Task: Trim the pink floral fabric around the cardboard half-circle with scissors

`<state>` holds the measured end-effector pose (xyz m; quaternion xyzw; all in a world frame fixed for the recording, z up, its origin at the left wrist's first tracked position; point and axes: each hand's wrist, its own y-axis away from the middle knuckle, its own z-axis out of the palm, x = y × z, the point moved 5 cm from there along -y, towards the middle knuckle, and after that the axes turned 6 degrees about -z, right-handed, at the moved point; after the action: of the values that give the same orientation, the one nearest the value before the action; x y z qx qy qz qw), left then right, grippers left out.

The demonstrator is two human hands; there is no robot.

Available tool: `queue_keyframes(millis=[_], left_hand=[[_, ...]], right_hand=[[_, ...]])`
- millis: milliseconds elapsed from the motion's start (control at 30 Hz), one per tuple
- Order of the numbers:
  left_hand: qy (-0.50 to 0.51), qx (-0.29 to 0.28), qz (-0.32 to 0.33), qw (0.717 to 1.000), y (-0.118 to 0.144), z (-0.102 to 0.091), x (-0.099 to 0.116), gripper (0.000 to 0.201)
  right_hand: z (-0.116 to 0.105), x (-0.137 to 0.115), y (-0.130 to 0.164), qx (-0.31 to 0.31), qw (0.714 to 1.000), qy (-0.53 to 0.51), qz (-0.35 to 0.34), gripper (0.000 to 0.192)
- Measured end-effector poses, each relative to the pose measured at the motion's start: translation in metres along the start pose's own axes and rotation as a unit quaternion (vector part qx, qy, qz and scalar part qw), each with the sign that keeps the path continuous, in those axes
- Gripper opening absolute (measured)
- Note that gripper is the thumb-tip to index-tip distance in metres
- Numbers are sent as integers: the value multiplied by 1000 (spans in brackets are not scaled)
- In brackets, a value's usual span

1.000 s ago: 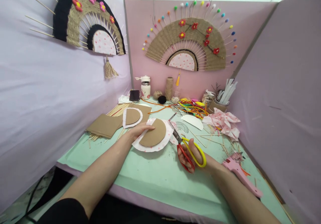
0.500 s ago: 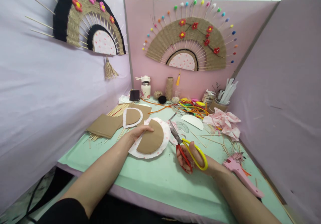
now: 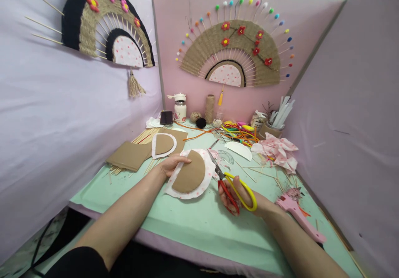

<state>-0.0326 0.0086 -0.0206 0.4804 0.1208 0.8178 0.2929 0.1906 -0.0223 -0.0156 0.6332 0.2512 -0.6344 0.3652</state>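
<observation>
My right hand [image 3: 240, 195] is nearest, fingers threaded through the yellow and red loops of the scissors [image 3: 229, 181] and closed around them. Blades parted a little, tips right at the right-hand edge of the spotted fabric [image 3: 187, 193]; whether they already bite it I cannot tell.

My left hand [image 3: 171, 163] is just beyond, thumb on top and fingers under, pinching the straight edge of the cardboard half-disc [image 3: 190, 173]. The half-disc lies on the white, pink-dotted fabric, which shows as a border all round its curve. Both sit on the green table [image 3: 193, 224], mid-front.

Risks, as I judge them: blades so near the cardboard could nick it or cut the border too narrow if the piece turns under my pinch. Fabric looks loose on the card, so it may slide and leave the margin uneven.

Right of my wrist: pink glue gun [image 3: 299, 215], near the table edge; an elbow could knock it.

Further back: a second covered half-disc [image 3: 163, 145] on brown card sheets [image 3: 129, 155], bamboo sticks [image 3: 146, 136], crumpled spotted fabric scraps [image 3: 276, 150], a tangle of coloured wires [image 3: 240, 130].

Far: twine spool [image 3: 210, 108], white jar [image 3: 180, 107], two woven fans, one [image 3: 233, 49] on the back wall, another [image 3: 102, 24] on the left wall.
</observation>
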Motion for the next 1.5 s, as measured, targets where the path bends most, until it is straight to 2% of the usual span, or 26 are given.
queue_keyframes(millis=[167, 400, 633, 833, 1100, 1367, 1500], left_hand=[[-1, -7, -5, 1000, -2, -3, -1, 38], [-11, 31, 2, 999, -4, -5, 0, 33], [-3, -3, 24, 1000, -4, 0, 1, 39], [1, -21, 28, 999, -7, -4, 0, 40], [-2, 5, 16, 1000, -8, -5, -2, 38], [-49, 18, 51, 997, -9, -1, -1, 42], [-55, 22, 17, 998, -5, 1, -4, 36]], right_hand=[[-1, 1, 0, 2, 1000, 17, 10, 75], [-3, 2, -1, 46, 998, 40, 14, 71], [-10, 6, -5, 84, 995, 49, 31, 58], [-8, 1, -2, 106, 993, 21, 50, 56], [-7, -2, -1, 95, 994, 38, 42, 54], [-8, 0, -2, 80, 995, 53, 38, 53], [-8, -1, -2, 78, 994, 70, 41, 54]])
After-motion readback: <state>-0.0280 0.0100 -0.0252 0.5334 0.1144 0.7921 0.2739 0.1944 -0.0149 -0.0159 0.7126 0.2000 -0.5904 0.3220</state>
